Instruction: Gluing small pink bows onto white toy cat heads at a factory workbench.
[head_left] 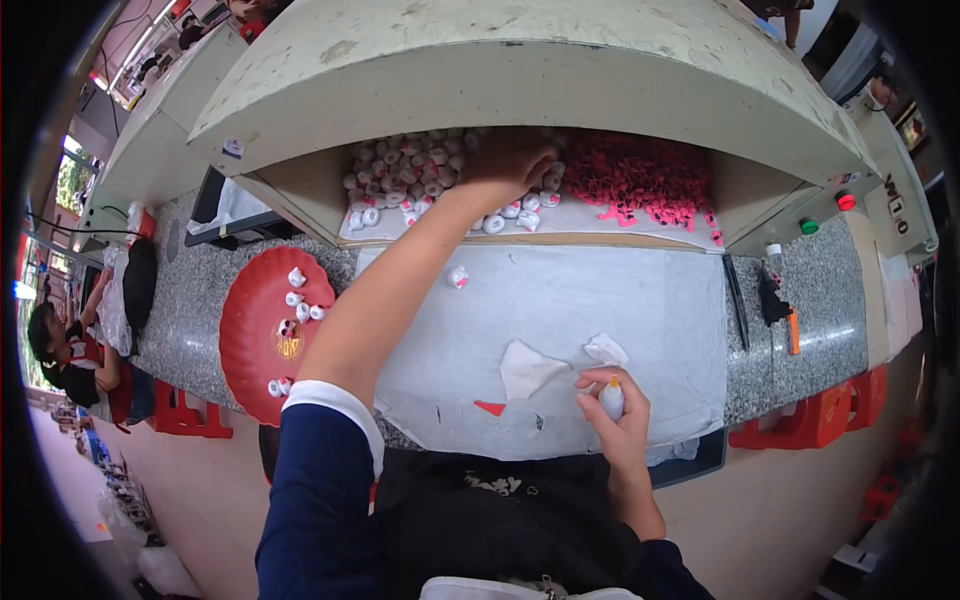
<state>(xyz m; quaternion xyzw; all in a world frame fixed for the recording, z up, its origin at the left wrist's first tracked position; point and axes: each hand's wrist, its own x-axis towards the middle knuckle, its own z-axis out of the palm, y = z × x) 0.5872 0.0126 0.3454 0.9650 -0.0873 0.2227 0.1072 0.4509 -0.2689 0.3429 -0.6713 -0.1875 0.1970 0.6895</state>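
Note:
My left hand (508,160) reaches far forward under the machine's hood into a heap of small white plastic caps (405,175), its fingers curled down among them; whether it grips one I cannot tell. Beside that heap lies a pile of small pink-red parts (645,178). My right hand (612,405) stays near my body, closed around a small white bottle with a yellow tip (611,398), held upright above the grey cloth (590,295). A single white cap (458,277) lies alone on the cloth.
A red round tray (250,335) with several white caps sits at left on the granite counter (185,300). Scraps of white paper (528,368) and a small red piece (490,407) lie on the cloth. Dark tools (770,300) rest at right. Another person (65,360) sits far left.

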